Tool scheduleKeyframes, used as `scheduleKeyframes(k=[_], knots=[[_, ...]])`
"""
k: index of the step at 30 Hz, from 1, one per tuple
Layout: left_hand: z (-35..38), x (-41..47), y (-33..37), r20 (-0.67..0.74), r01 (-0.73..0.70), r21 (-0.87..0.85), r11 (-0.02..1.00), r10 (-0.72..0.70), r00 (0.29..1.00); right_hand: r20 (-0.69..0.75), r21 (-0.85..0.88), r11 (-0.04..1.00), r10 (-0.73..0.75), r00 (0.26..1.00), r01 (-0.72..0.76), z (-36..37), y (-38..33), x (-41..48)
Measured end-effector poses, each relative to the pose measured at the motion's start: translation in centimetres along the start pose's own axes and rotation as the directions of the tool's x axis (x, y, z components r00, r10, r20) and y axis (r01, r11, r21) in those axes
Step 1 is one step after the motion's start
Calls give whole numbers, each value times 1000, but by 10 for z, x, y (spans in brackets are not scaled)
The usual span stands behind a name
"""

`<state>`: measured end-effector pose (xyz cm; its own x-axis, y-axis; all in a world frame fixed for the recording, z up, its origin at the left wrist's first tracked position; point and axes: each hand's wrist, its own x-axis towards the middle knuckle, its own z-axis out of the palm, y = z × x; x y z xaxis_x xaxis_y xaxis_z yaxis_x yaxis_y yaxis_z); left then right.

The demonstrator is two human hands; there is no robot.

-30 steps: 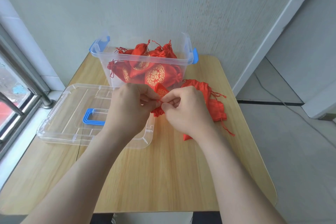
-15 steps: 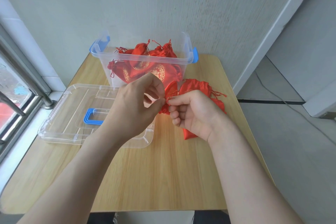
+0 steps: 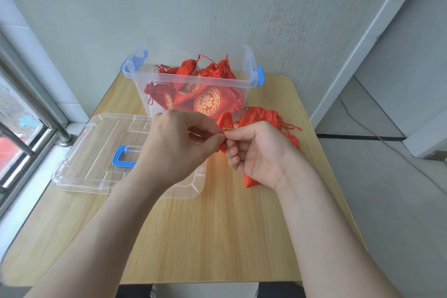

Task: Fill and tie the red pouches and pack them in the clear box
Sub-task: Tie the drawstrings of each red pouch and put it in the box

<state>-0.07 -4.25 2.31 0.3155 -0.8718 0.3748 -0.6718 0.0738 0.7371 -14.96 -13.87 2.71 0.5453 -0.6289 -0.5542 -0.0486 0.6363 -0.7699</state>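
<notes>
Head view. A rectangular clear box (image 3: 244,60) of glossy transparent plastic, with blue side latches (image 3: 260,75), stands at the far edge of a pale wood-grain table (image 3: 217,237) with rounded corners. Inside it lie plump satin red pouches (image 3: 208,101) with gold printed medallions and thin drawstrings. Just in front of the box, the left hand (image 3: 179,147) and right hand (image 3: 261,155) meet at one small red pouch (image 3: 225,121). Each hand's thumb and forefinger are pressed together on its gathered neck, and its ruffled top fans out above them. Front-right of the box, flat unfilled pouches (image 3: 261,116) lie in a heap. Front-left of the box rests the clear lid (image 3: 96,150) with its blue handle (image 3: 121,159). Compared with one second ago, the right hand has rolled palm-up and the pouch top has risen above the fingers.
</notes>
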Motion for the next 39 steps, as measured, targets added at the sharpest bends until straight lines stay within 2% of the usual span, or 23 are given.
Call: scheduleKeyframes(k=[3, 8, 12, 16, 19, 23, 26, 28, 30, 32, 34, 35, 37, 39], knots=[[2, 1, -4, 10, -14, 16, 1000, 14, 1000, -21, -25, 1000, -11, 1000, 11, 1, -1, 1], [7, 0, -8, 63, -130, 127, 983, 122, 990, -30, -81, 996, -48, 998, 46, 1, 1, 2], [11, -3, -9, 77, -102, 264, 959, 85, 993, 13, -252, 959, -131, 991, 130, 7, 4, 1], [10, -4, -13, 124, -107, 363, 925, 66, 990, -45, -347, 923, -196, 980, 168, 7, 4, 0], [7, -4, -14, 80, -127, 391, 911, 104, 991, -99, -364, 918, -208, 973, 159, 6, 3, -1], [7, -1, -6, 30, -49, 215, 975, 44, 999, -119, -298, 942, -196, 973, 153, 6, 1, -2], [7, 3, -1, 95, 191, 41, 981, -195, 976, -118, -290, 943, -205, 972, 163, 6, 1, -2], [6, 6, 0, 178, 376, -137, 916, -351, 919, -120, -298, 940, -207, 971, 164, 5, 0, -2], [3, 9, 0, 202, 532, -308, 789, -492, 847, -124, -309, 937, -211, 970, 165, 5, 0, -2], [-1, 13, 1, 197, 624, -418, 660, -605, 772, -126, -306, 937, -215, 968, 168, 5, 0, -2], [-3, 13, 2, 202, 680, -414, 605, -667, 717, -131, -307, 936, -220, 967, 171, 4, 0, -2], [-2, 12, 2, 208, 692, -376, 616, -672, 711, -131, -313, 934, -222, 966, 172, 4, 1, -1], [1, 9, 3, 205, 647, -274, 711, -614, 762, -119, -324, 930, -223, 967, 175, 4, 1, -1], [7, 4, 4, 175, 520, -176, 836, -493, 852, -96, -341, 922, -229, 969, 184, 5, 3, -1]])
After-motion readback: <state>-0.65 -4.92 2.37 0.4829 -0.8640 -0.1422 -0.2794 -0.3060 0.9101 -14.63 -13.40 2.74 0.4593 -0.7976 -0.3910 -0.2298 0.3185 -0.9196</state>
